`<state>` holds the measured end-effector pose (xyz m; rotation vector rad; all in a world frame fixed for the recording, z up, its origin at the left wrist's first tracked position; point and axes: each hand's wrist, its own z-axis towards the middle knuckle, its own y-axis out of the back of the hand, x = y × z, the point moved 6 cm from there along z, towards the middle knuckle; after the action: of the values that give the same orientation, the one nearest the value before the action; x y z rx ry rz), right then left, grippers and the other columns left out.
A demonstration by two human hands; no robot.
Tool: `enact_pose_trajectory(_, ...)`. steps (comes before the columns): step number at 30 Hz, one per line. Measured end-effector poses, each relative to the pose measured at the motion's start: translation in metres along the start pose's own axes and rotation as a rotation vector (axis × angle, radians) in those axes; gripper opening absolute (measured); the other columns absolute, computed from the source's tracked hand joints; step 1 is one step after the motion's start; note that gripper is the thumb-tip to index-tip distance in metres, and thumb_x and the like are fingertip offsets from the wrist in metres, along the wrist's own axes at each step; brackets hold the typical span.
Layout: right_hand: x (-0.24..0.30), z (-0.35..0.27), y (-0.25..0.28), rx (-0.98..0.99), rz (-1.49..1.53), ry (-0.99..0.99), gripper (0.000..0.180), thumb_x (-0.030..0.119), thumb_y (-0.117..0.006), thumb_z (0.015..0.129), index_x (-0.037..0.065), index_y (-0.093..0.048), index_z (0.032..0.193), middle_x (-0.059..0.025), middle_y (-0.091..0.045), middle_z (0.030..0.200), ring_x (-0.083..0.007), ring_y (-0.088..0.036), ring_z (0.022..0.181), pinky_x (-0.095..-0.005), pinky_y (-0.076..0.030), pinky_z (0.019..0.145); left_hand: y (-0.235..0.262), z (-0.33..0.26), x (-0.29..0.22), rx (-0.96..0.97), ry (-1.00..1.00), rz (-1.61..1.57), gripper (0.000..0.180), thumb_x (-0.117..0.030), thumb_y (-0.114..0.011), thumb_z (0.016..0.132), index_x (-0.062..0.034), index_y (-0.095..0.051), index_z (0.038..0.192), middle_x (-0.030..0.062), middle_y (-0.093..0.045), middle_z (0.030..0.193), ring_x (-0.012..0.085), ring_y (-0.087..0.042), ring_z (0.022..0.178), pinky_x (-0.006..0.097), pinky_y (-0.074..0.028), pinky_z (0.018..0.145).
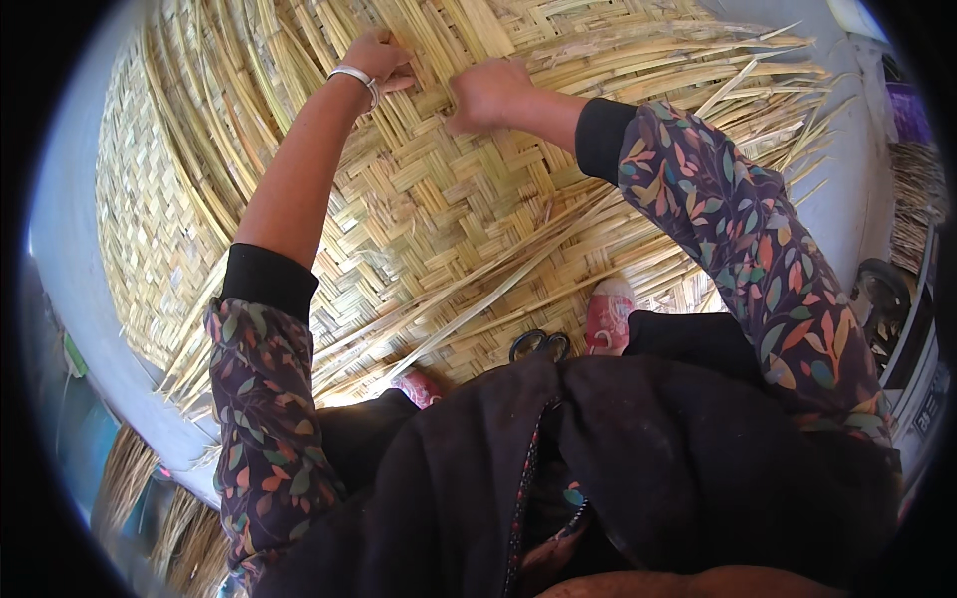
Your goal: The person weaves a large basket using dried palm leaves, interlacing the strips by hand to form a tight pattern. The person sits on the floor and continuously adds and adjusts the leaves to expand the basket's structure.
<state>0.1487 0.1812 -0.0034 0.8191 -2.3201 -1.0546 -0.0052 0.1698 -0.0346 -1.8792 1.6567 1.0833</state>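
A large woven mat point(429, 214) of flat yellow-green reed strips lies before me, with a diagonal pattern in its middle. My left hand point(377, 62), a pale bangle point(356, 82) at its wrist, is closed with bent fingers at the reed strips point(289, 60) near the far part of the weave. Just to its right, my right hand point(488, 95) is curled low over the weave and smeared by motion; what its fingers hold is hidden. Between the hands, strips run away from me.
Long loose strips point(518, 264) lie across the near part of the mat. Strip ends point(788, 110) fan out at the right. Scissors with black handles point(538, 346) lie by my red-patterned shoe point(608, 317). Bundles of dry stalks point(189, 533) stand at the lower left; a vehicle point(912, 389) is at the right.
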Motion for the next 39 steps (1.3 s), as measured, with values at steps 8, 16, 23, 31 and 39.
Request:
enact_pose_trajectory(8,-0.001,-0.003,0.004,-0.046,0.014,0.080,0.038,0.039,-0.062,0.069,0.009,-0.067,0.093,-0.0129,-0.067,0.092,-0.0314,-0.062,0.092,-0.0473,-0.045,0.078,0.006,-0.001,0.007,0.090,0.051,-0.076,0.045,-0.004,-0.058,0.085,0.0011,-0.047,0.128,0.0141,-0.062,0.106,0.0203,-0.064,0.092,0.027,-0.058,0.071)
enact_pose_trajectory(16,-0.004,-0.004,0.005,-0.064,0.036,0.107,0.040,0.040,-0.062,0.068,0.006,-0.065,0.089,-0.0159,-0.066,0.090,-0.0332,-0.063,0.089,-0.0482,-0.046,0.075,0.006,0.008,0.009,0.098,-0.076,0.019,0.026,-0.008,-0.065,0.082,0.0022,-0.060,0.105,0.0080,-0.064,0.092,0.0160,-0.064,0.080,0.026,-0.058,0.067)
enact_pose_trajectory(23,0.000,-0.002,0.005,-0.104,-0.026,0.111,0.040,0.041,-0.062,0.066,0.008,-0.066,0.088,-0.0147,-0.067,0.090,-0.0333,-0.063,0.086,-0.0475,-0.048,0.071,-0.001,0.011,0.009,-0.003,-0.215,0.031,0.028,-0.008,-0.067,0.081,0.0029,-0.060,0.106,0.0087,-0.065,0.091,0.0143,-0.064,0.077,0.025,-0.058,0.068)
enact_pose_trajectory(31,0.003,0.001,0.005,0.045,-0.037,0.007,0.042,0.043,-0.063,0.069,0.014,-0.068,0.098,-0.0091,-0.067,0.100,-0.0276,-0.061,0.097,-0.0444,-0.044,0.083,-0.004,0.005,0.003,-0.103,-0.238,0.130,0.031,-0.005,-0.068,0.077,0.0045,-0.061,0.106,0.0100,-0.066,0.089,0.0144,-0.065,0.076,0.025,-0.058,0.066)
enact_pose_trajectory(39,-0.003,0.010,-0.002,-0.081,-0.007,0.131,0.043,0.048,-0.063,0.071,0.010,-0.064,0.091,-0.0111,-0.066,0.087,-0.0311,-0.063,0.087,-0.0444,-0.047,0.072,0.006,-0.006,-0.003,-0.456,-0.477,0.679,0.034,-0.023,-0.070,0.077,-0.0004,-0.064,0.102,0.0146,-0.068,0.090,0.0188,-0.067,0.078,0.032,-0.054,0.070)
